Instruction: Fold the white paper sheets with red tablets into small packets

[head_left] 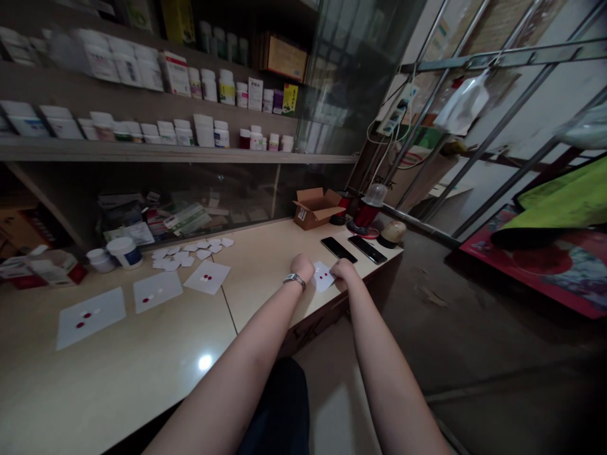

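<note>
At the counter's front edge lies a small white sheet of paper (322, 284) with red tablets on it and, less distinctly, something white beside them. My left hand (302, 268), with a band on its wrist, is closed at the paper's left edge. Closed on the opposite edge is my right hand (344, 270). Fingertips of both hands are mostly hidden. To the left lie three more white sheets: one (215, 270) close by, one (165, 287) in the middle and one (107, 306) farthest off, each with red and white tablets.
Several folded white paper packets (175, 258) lie behind the sheets. Two phones (338, 249), an open cardboard box (313, 218) and a red container (365, 215) stand or lie beyond my hands. White bottles (124, 253) stand at left; shelves (190, 153) of medicine rise behind.
</note>
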A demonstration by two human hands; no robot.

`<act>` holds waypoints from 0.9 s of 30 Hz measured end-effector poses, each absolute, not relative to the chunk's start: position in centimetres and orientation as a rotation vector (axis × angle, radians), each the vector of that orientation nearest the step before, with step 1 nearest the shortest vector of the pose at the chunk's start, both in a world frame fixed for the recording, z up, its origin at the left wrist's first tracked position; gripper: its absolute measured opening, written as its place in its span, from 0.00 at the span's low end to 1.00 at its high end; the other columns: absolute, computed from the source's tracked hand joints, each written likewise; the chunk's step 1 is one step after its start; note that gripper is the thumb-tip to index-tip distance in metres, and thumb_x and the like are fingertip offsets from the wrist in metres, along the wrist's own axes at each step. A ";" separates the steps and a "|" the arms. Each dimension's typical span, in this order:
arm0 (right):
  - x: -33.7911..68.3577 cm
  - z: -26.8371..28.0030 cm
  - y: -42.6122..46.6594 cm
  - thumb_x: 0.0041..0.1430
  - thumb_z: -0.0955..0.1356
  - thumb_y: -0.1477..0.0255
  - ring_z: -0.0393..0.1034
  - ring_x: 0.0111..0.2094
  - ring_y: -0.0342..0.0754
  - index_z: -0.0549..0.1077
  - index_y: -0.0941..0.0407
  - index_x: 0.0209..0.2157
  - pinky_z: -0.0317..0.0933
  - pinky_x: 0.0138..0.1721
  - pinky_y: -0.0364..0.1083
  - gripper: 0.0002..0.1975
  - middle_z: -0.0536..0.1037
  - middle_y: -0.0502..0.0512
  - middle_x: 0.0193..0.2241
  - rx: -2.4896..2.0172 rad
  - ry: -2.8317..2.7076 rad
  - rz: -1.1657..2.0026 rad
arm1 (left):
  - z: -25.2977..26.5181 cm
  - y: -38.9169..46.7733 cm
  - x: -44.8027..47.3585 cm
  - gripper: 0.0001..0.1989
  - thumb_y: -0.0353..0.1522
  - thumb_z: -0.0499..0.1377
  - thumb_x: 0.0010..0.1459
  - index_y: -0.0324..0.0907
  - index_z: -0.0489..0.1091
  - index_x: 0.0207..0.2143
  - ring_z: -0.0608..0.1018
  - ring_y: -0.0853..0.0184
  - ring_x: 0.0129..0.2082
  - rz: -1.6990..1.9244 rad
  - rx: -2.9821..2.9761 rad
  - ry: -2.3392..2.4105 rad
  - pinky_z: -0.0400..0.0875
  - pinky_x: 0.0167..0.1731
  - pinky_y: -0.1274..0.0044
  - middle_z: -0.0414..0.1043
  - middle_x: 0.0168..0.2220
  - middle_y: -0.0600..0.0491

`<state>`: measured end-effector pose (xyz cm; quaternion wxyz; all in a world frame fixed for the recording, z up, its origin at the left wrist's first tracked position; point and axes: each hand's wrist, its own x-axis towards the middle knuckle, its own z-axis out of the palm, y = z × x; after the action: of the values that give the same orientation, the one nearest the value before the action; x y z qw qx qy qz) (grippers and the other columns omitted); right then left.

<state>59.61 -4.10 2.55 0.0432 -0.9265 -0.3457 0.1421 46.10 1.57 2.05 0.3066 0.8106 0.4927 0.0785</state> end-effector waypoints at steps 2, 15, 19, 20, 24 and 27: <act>59.2 2.7 -4.3 0.43 0.72 0.77 0.73 0.27 0.47 0.77 0.60 0.27 0.63 0.26 0.38 0.05 0.77 0.55 0.21 -2.804 -1.058 0.443 | 1.8 1.8 45.8 0.15 0.26 0.54 0.54 0.34 0.74 0.44 0.76 0.57 0.47 0.250 2.131 1.323 0.69 0.41 0.77 0.75 0.43 0.35; 52.1 2.8 -2.0 0.48 0.71 0.75 0.72 0.27 0.44 0.77 0.61 0.31 0.62 0.26 0.37 0.06 0.77 0.54 0.25 -2.626 -1.134 0.643 | 1.5 3.6 37.0 0.08 0.26 0.57 0.53 0.37 0.76 0.34 0.79 0.64 0.36 0.315 2.056 1.433 0.68 0.34 0.80 0.78 0.33 0.43; 47.5 3.2 -0.5 0.48 0.72 0.75 0.71 0.25 0.43 0.77 0.61 0.29 0.61 0.25 0.37 0.04 0.77 0.54 0.24 -2.560 -1.243 0.677 | 2.1 3.7 31.5 0.07 0.26 0.59 0.50 0.38 0.76 0.32 0.79 0.64 0.35 0.364 2.007 1.515 0.67 0.32 0.81 0.78 0.32 0.44; 46.2 3.3 -0.2 0.48 0.72 0.75 0.71 0.25 0.43 0.77 0.61 0.28 0.62 0.26 0.38 0.04 0.77 0.54 0.24 -2.542 -1.272 0.684 | 2.2 3.6 30.0 0.07 0.26 0.59 0.50 0.38 0.76 0.32 0.79 0.64 0.35 0.380 1.994 1.540 0.68 0.32 0.81 0.78 0.31 0.45; 40.5 3.4 1.2 0.47 0.73 0.76 0.70 0.23 0.42 0.76 0.61 0.26 0.62 0.25 0.37 0.03 0.76 0.53 0.22 -2.468 -1.391 0.714 | 2.3 3.3 23.6 0.09 0.24 0.58 0.49 0.38 0.76 0.33 0.79 0.64 0.35 0.445 1.940 1.627 0.68 0.33 0.81 0.78 0.31 0.45; 35.7 3.3 1.9 0.46 0.73 0.77 0.68 0.21 0.41 0.76 0.61 0.26 0.62 0.23 0.37 0.04 0.75 0.52 0.20 -2.412 -1.480 0.723 | 2.2 3.0 18.9 0.08 0.23 0.59 0.47 0.37 0.76 0.30 0.79 0.64 0.33 0.469 1.887 1.685 0.69 0.32 0.80 0.78 0.28 0.45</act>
<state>35.66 1.87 3.31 0.1102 -0.8208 -0.5036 0.2460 18.92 3.00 2.19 0.2805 0.7038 0.6288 0.1749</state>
